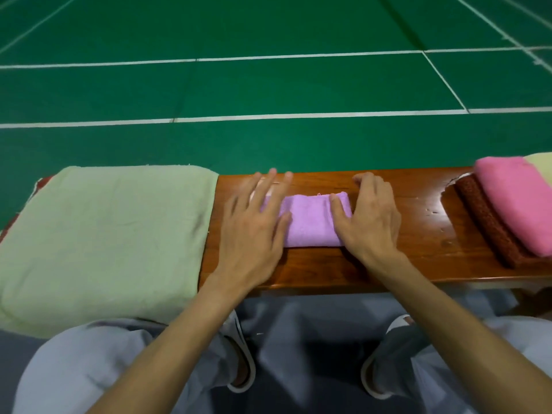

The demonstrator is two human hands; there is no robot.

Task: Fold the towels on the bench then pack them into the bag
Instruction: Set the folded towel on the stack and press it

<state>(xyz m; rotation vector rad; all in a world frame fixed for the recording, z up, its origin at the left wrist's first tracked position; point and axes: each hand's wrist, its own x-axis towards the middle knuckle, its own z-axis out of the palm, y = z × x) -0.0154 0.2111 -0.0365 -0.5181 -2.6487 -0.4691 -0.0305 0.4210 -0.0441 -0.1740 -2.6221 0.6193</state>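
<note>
A small folded purple towel [309,221] lies in the middle of the wooden bench [418,234]. My left hand [254,225] lies flat with straight fingers over the towel's left end. My right hand [369,219] rests on the towel's right end, thumb on top of the cloth and fingers bent down at its far right edge. A large light green towel [104,240] covers the bench's left part. At the right end sits a stack: a folded pink towel [516,201] on a dark red towel [484,216], with a pale yellow one [540,162] behind. No bag is in view.
Beyond the bench stretches a green court floor [268,85] with white lines. My knees in grey trousers [89,369] and my white shoes [242,363] are below the bench's near edge.
</note>
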